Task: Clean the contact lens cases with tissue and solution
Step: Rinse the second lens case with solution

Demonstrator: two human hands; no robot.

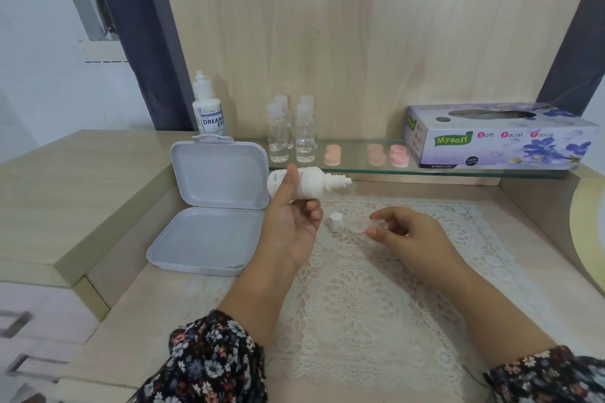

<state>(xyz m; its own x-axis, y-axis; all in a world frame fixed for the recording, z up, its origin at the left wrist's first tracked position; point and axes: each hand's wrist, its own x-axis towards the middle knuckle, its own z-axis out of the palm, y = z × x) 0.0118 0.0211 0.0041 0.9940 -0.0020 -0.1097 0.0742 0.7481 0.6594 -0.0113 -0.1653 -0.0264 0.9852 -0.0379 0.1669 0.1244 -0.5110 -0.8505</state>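
Behind clear bottles (291, 134), part-filled, wood.

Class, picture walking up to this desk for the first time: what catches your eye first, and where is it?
First, the left hand at the centre, holding a white solution bottle tipped sideways with its nozzle pointing right, toward the clear lens case pinched in the right hand over the lace mat. Next, the purple tissue box on the glass shelf at the right, and the open white box at the left.
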